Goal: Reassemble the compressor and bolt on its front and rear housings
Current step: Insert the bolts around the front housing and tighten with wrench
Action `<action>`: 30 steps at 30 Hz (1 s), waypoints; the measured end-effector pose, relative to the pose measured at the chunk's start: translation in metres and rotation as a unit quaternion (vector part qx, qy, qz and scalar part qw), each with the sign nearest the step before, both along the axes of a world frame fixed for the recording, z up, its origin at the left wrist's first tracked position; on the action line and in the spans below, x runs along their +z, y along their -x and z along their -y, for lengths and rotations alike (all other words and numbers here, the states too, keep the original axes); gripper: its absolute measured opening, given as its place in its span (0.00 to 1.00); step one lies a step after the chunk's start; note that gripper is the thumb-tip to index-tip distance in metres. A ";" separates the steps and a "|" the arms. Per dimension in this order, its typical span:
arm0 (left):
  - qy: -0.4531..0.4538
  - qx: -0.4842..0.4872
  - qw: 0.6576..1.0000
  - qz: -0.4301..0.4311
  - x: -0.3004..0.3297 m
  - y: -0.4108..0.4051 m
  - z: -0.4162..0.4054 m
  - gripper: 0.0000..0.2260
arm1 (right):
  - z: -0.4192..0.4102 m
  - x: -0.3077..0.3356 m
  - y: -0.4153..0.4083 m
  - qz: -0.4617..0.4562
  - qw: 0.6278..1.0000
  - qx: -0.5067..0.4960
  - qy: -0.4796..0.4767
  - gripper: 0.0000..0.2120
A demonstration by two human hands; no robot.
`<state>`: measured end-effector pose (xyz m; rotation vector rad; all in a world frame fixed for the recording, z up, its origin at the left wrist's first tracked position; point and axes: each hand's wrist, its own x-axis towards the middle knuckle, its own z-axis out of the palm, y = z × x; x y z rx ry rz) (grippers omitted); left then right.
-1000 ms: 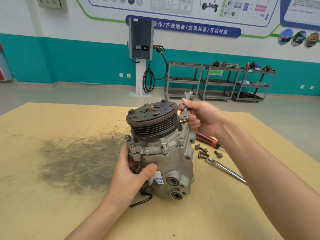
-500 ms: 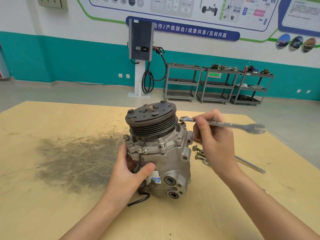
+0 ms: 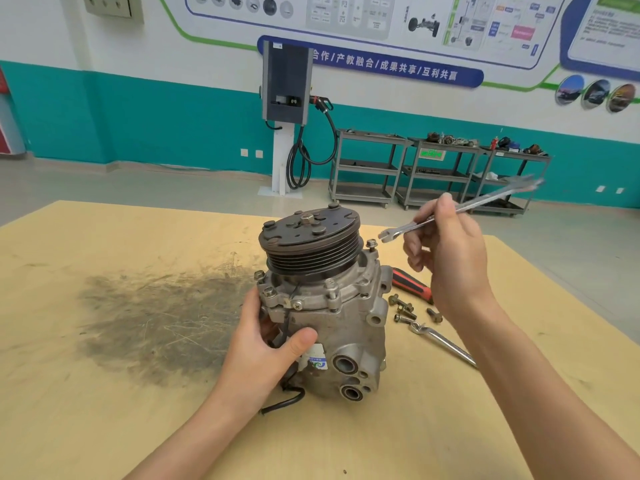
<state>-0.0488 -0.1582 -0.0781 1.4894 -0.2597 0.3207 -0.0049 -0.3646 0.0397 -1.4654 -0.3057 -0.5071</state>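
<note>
Compressor [image 3: 325, 317] upright near the middle of a tan wooden worktop [image 3: 104, 410], ribbed pulley [image 3: 311, 247] and clutch plate facing up, two round ports low on the near side. Left hand [image 3: 263, 355] wrapped around the lower left of the aluminium body, thumb pressed just beside a small blue-and-white label, a black cable [image 3: 287, 400] curling out beneath the palm onto the worktop. Right hand [image 3: 446, 258] raised to the right of the pulley, fingers pinching the shank of a double open-end spanner [image 3: 460, 209], held clear of the compressor and slanting up to the right. Near jaw of the spanner poised close to, but apart from, a flange bolt [image 3: 371, 244] standing proud at the housing's upper right edge. Further bolt heads visible around the front housing flange. Loose bolts [image 3: 405, 308] scattered on the worktop just right of the compressor, beside a red-and-black tool handle [image 3: 412, 284] and a second spanner [image 3: 443, 344] lying flat. Dark scuffed patch [image 3: 162, 323] staining the worktop to the left. Grey charging unit [image 3: 285, 81] with looped cable on a white post against the teal-and-white wall, three metal trolleys [image 3: 436, 171] of parts to its right.
</note>
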 end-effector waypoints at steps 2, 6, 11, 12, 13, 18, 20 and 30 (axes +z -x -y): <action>-0.001 -0.001 1.000 -0.003 0.001 0.000 0.000 0.41 | 0.004 0.002 -0.013 -0.081 0.993 0.068 -0.056 0.19; 0.000 0.000 1.000 -0.006 0.000 -0.002 0.000 0.44 | 0.009 0.002 -0.030 -0.153 0.974 0.137 -0.098 0.18; 0.006 -0.004 1.000 -0.005 -0.002 -0.003 0.000 0.41 | 0.008 0.007 -0.041 -0.221 0.951 0.199 -0.083 0.18; 0.008 -0.004 1.000 -0.005 -0.002 -0.003 0.000 0.42 | 0.007 0.009 -0.043 -0.233 0.947 0.207 -0.076 0.18; 0.008 -0.004 1.000 -0.006 -0.002 -0.004 0.000 0.42 | 0.006 0.011 -0.045 -0.247 0.942 0.216 -0.069 0.18; 0.007 -0.004 1.000 -0.006 -0.004 -0.005 -0.001 0.43 | 0.001 0.017 -0.050 -0.318 0.911 0.260 -0.031 0.18; 0.005 -0.004 1.000 -0.007 -0.004 -0.005 -0.001 0.44 | 0.000 0.016 -0.050 -0.319 0.911 0.262 -0.028 0.18; 0.001 -0.005 1.000 -0.007 0.000 -0.001 -0.001 0.46 | -0.015 -0.029 -0.025 -0.059 0.994 0.061 -0.065 0.20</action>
